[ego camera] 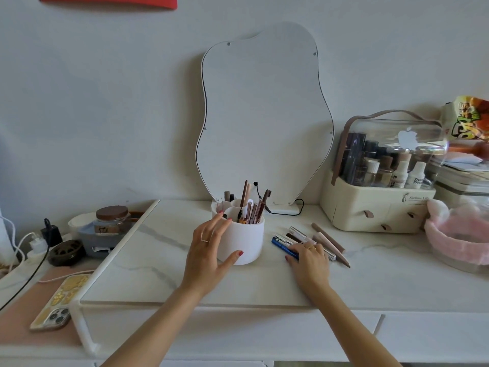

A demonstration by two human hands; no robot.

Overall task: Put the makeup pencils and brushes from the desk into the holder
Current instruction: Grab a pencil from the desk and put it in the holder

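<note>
A white round holder [247, 241] stands mid-desk with several pencils and brushes [251, 207] upright in its compartments. My left hand [211, 250] wraps its left side, fingers spread against the wall and thumb at the front. To the right, several makeup pencils and brushes [321, 238] lie in a loose pile on the desk, among them a blue pen [281, 244], a silver tube and brown pencils. My right hand [309, 258] lies palm down over the near end of this pile, fingertips on the blue pen; whether it grips anything is not visible.
A wavy mirror [262, 115] leans on the wall behind the holder. A cream cosmetic organiser [375, 210] and pink headband [455, 237] sit right. A phone [59, 303], jar [111, 219], chargers and cables are left of the white desk riser [148, 274].
</note>
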